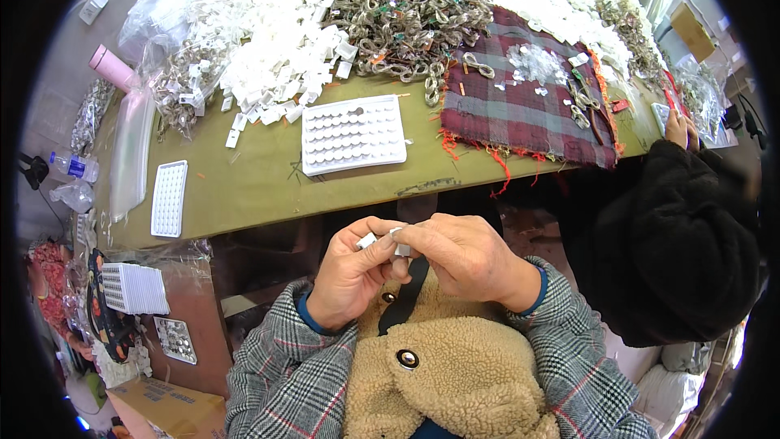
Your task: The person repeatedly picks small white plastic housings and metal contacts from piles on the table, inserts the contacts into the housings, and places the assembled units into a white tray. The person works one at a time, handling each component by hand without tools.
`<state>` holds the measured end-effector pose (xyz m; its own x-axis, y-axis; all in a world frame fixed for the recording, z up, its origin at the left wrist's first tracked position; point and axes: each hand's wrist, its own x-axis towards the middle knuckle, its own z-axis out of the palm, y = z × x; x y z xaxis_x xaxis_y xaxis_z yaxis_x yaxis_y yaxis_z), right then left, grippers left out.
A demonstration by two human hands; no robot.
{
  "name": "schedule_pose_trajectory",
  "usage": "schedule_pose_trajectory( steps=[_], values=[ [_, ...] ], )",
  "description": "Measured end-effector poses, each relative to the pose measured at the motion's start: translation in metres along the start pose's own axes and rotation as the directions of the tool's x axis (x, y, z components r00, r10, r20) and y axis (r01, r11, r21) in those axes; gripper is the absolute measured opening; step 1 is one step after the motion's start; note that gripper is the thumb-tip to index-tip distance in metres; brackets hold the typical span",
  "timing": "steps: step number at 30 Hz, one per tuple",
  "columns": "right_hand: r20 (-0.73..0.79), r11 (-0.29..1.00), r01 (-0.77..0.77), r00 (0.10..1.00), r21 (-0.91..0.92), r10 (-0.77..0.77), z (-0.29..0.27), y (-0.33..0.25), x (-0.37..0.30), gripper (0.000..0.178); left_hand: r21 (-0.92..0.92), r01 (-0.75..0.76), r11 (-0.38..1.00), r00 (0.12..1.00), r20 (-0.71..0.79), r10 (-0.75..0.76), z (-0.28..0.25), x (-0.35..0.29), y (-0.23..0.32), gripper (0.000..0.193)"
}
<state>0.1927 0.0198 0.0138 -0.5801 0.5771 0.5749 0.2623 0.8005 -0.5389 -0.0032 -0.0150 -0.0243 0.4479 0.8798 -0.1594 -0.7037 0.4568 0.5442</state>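
Observation:
My left hand [349, 276] and my right hand [467, 256] meet in front of my chest, near the table's front edge. The left fingers are closed around small white plastic pieces; one white piece [366, 241] shows at the thumb. Pinched between both hands' fingertips is another small white block [402, 250], partly hidden by the fingers. Beyond the hands lies a white tray [357, 167] with rows of rounded slots, one slot having a dark spot. To its left rests a narrower white tray [169, 199] with a similar pattern.
Heaped white pieces [268, 57] and looped cords [406, 20] cover the far side of the green table [268, 191]. A plaid cloth [520, 118] carries clear bits and pliers [597, 118]. A pink bottle [114, 67] stands left. At right sits another person [674, 244] in black.

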Motion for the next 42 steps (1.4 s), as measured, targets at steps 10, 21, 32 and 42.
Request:
schedule_pose_trajectory(
  steps=[10,21,32,42],
  values=[
    [-0.007,0.912,-0.346,0.935,0.221,0.356,0.012,-0.005,-0.002,0.024,0.076,-0.027,0.997,0.992,-0.118,0.035,-0.001,-0.001,-0.003,0.019],
    [-0.017,0.904,-0.389,0.917,0.179,0.398,0.038,0.005,0.006,0.011,0.089,-0.046,0.995,0.981,-0.186,0.062,-0.016,0.002,0.003,0.017],
    [-0.244,0.923,-0.384,0.893,0.022,0.377,0.01,0.059,0.028,0.011,0.019,-0.307,0.952,0.951,-0.043,0.307,-0.025,-0.02,0.119,0.018],
    [-0.267,0.896,-0.411,0.856,0.167,0.443,0.015,0.084,0.016,0.012,0.905,0.375,-0.199,0.508,-0.021,0.861,-0.088,0.019,0.179,0.026]
  ],
)
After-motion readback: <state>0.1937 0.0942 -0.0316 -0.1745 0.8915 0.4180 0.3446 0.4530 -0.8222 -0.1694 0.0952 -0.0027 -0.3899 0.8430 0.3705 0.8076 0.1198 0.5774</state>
